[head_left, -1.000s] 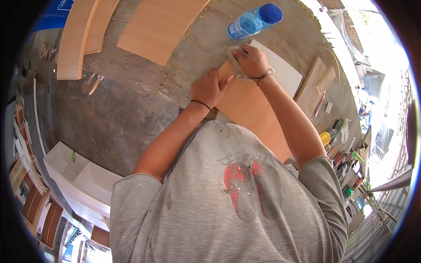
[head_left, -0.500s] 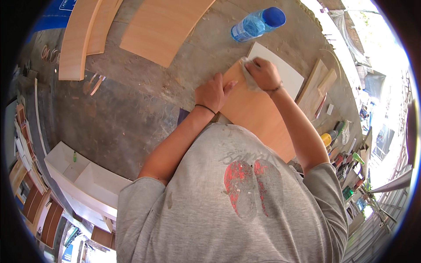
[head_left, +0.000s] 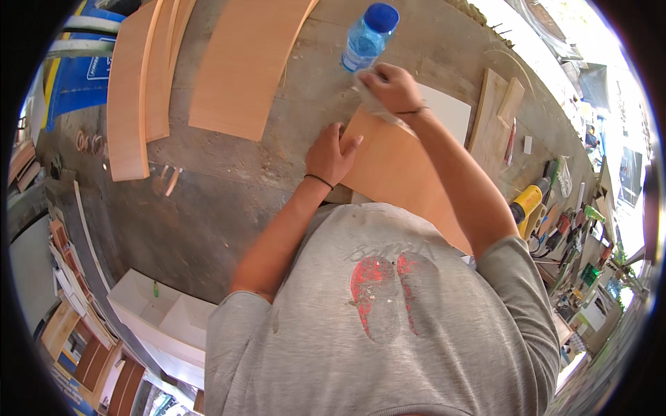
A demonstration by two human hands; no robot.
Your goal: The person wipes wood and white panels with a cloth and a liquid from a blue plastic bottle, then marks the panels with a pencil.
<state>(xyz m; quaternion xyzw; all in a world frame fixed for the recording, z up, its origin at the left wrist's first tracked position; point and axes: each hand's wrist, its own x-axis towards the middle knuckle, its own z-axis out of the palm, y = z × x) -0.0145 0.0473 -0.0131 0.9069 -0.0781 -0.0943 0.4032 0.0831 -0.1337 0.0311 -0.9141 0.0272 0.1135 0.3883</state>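
A wood-grain panel [head_left: 409,170] lies in front of me, its near part hidden by my shirt. My right hand [head_left: 394,89] is closed on a pale, crumpled cloth [head_left: 374,104], blurred by motion, at the panel's far end. Beside the panel's left edge is my left hand [head_left: 331,154], its thumb spread away from the fingers and holding nothing. A white board [head_left: 447,114] shows from under the panel's far right side. Just beyond my right hand stands a clear blue bottle [head_left: 364,45] with a dark blue cap.
Long wood-grain boards [head_left: 132,97] and a wide panel [head_left: 239,76] lie at the far left. Plain wood strips [head_left: 489,114] are to the right, with a yellow power tool [head_left: 527,201] and clutter nearer me. At the lower left stands a white open cabinet [head_left: 163,305].
My right hand has swept the cloth away from me and leftward, to the panel's far end. The left thumb has come off the panel's face. The view has turned slightly.
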